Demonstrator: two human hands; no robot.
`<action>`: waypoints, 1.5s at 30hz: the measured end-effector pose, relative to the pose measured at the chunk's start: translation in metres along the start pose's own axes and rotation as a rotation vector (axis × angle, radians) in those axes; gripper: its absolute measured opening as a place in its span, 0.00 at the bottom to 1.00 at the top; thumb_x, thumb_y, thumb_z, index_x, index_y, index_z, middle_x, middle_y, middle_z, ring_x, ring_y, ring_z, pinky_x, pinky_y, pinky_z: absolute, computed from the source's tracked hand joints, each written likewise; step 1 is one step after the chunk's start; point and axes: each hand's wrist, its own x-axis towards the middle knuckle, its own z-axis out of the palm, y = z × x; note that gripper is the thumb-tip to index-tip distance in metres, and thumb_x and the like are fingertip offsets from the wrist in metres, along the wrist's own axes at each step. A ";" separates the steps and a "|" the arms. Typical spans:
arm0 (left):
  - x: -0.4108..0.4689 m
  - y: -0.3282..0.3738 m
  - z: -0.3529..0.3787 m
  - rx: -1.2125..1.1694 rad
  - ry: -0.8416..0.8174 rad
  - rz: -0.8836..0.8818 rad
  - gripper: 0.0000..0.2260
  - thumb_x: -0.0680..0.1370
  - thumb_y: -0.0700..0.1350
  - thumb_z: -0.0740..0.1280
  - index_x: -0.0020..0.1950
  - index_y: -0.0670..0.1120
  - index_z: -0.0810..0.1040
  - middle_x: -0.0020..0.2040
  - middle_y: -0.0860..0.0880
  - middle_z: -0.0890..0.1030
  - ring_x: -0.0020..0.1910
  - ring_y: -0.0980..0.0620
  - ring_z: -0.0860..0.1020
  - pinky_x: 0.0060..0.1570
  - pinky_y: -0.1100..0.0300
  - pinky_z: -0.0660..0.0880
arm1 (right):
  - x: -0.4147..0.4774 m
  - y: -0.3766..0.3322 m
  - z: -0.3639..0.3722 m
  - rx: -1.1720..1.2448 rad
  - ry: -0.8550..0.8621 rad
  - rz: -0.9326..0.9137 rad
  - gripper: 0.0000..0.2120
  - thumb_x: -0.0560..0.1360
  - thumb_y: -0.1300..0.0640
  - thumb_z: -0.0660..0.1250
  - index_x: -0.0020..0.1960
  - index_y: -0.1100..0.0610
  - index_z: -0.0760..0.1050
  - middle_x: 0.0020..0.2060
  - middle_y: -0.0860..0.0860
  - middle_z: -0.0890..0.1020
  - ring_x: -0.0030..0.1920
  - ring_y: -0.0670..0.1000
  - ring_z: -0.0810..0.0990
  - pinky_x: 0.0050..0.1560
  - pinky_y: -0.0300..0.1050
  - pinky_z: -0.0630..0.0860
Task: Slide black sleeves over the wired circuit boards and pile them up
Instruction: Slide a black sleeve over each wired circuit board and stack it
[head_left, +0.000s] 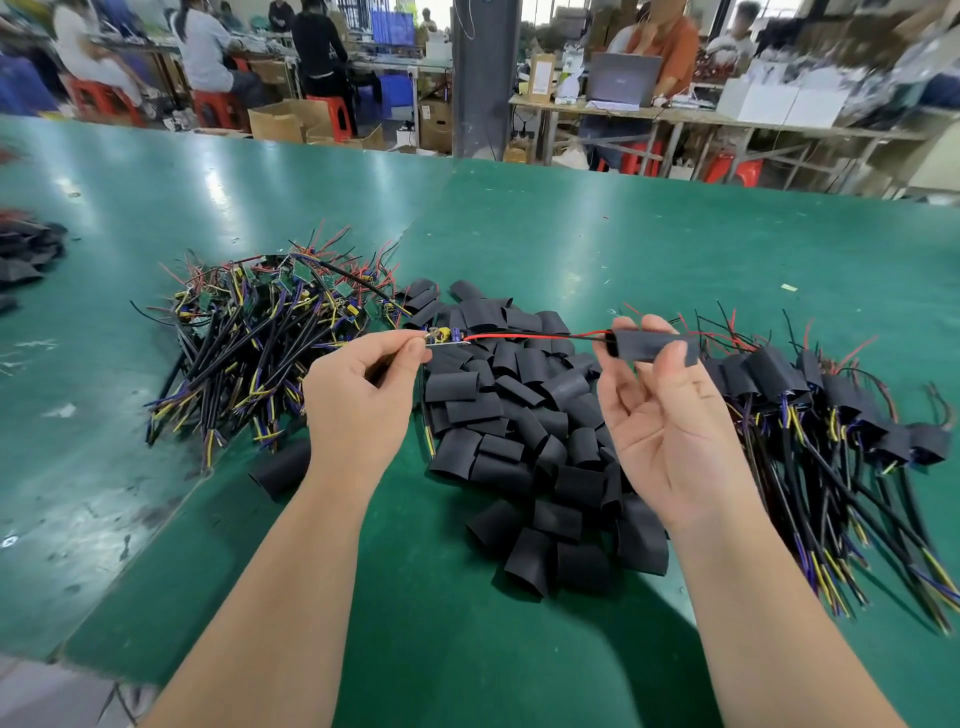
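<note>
Green table (571, 234). Behind it: grey pillar (478, 78), laptop (623, 78) on bench (753, 123), red stools (335, 117), cardboard boxes (280, 122), seated people (210, 52).

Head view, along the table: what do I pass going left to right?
Dark heap at the edge → pile of bare wired boards → left hand pinching a board → loose sleeves → right hand holding a sleeve → pile of sleeved boards.

Flat black sleeve (652, 347) on red-black wires (530, 336), circuit board (442, 335) bare
</note>
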 end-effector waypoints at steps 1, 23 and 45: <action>-0.002 0.002 0.002 -0.006 -0.019 0.007 0.08 0.76 0.39 0.69 0.47 0.52 0.83 0.39 0.62 0.82 0.41 0.65 0.80 0.44 0.72 0.73 | 0.000 0.002 0.001 -0.043 0.022 -0.007 0.13 0.68 0.53 0.69 0.52 0.53 0.79 0.50 0.50 0.84 0.47 0.48 0.83 0.47 0.38 0.79; -0.020 0.027 0.018 -0.172 -0.287 0.029 0.09 0.73 0.35 0.72 0.44 0.49 0.83 0.40 0.57 0.84 0.40 0.61 0.81 0.43 0.71 0.73 | -0.004 0.029 0.016 -0.238 0.081 0.096 0.17 0.63 0.57 0.71 0.51 0.59 0.76 0.42 0.52 0.84 0.39 0.48 0.83 0.39 0.38 0.79; -0.011 0.000 0.010 0.183 -0.018 -0.058 0.11 0.81 0.49 0.55 0.45 0.48 0.75 0.36 0.57 0.80 0.31 0.63 0.75 0.35 0.61 0.70 | 0.021 -0.078 0.016 -0.167 0.292 -0.144 0.06 0.77 0.61 0.65 0.52 0.64 0.74 0.41 0.57 0.80 0.31 0.45 0.78 0.31 0.32 0.73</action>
